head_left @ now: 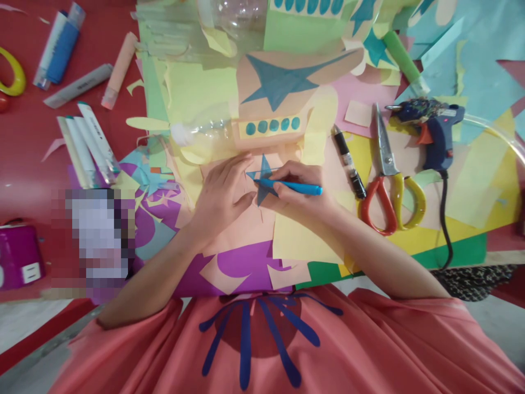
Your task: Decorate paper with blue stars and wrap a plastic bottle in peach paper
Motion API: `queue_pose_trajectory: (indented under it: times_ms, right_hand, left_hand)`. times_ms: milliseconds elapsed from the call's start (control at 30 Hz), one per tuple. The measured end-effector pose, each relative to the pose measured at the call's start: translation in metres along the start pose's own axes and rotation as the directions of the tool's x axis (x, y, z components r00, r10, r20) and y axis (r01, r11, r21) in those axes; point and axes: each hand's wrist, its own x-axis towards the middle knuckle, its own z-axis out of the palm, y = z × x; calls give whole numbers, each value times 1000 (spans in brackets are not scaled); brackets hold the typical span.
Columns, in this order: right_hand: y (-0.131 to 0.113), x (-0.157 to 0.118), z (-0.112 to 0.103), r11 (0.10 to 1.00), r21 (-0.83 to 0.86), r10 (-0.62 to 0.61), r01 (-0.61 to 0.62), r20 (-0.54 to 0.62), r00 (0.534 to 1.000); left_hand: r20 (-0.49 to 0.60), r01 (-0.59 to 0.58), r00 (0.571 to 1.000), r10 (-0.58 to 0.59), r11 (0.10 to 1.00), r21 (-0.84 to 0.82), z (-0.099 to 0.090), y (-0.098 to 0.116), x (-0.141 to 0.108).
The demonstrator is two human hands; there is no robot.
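Observation:
A blue pen (pixel 301 187) is held in my right hand (pixel 301 183), its tip at a blue star (pixel 266 194) on peach paper (pixel 241 230). The star looks partly coloured, with some thin lines around it. My left hand (pixel 223 189) lies flat on the same paper just left of the star, fingers stretched out, holding nothing. Just beyond the hands lie a clear plastic bottle (pixel 209 131) and a peach strip with a row of teal dots (pixel 273 126). Farther back is a larger peach cutout with a big blue star (pixel 279 82).
Red-and-yellow-handled scissors (pixel 385 158), a black marker (pixel 348 161) and a glue gun (pixel 441 134) with its cord lie to the right. Several markers (pixel 92 137) and the edge of a yellow ring handle (pixel 14 74) are at the left. Paper scraps (pixel 158 175) lie beside my left hand.

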Motion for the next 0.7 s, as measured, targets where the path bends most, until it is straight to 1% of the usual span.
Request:
queue_pose_trajectory:
  times_ms: [200,333,567,700]
  right_hand:
    - [2,0,3,997,76,13,-8,-65,998]
    - [1,1,3,998,55,-24,30,-96,995]
    - [3,1,0,999,32,-12,12,-16,1000]
    - [2,1,-2,999,37,-5,5,-8,1000]
  left_hand:
    - [-2,15,1000,-15,1000,-17,0,2,1]
    - [4,8,1000,-8,1000,-21,-1,3,1]
    - [-18,-15,1000,15,1000,6,-1,2,1]
    - [-23,-5,1000,5,1000,6,0,2,1]
